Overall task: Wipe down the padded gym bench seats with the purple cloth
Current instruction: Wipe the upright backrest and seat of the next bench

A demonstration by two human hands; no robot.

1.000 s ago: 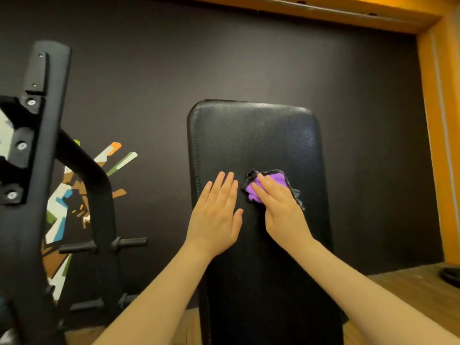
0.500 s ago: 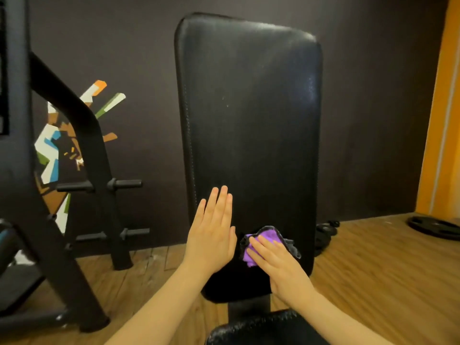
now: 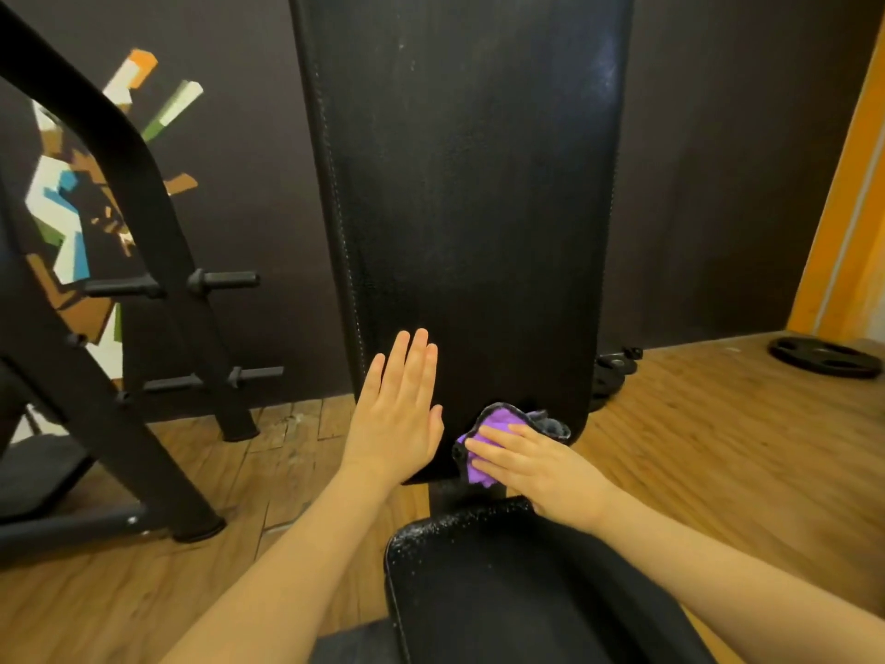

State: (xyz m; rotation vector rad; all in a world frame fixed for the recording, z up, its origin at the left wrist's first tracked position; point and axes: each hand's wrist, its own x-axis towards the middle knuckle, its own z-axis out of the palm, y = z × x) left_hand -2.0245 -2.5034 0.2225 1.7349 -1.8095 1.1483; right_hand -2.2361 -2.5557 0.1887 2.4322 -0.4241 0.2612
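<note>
Both hands on backrest; right hand apparently pressing purple cloth.

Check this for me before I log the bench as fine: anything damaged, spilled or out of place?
No damage shows. The seat pad has pale specks along its front edge, possibly droplets or dust, unwiped. Weight plates lie loose on the floor. The right hand presses the cloth at the backrest bottom.

Gym, weights area. Evidence: black padded bench backrest and seat pad; steel rack with plate-storage pegs; weight plate on wood floor; geometric wall mural.
</note>
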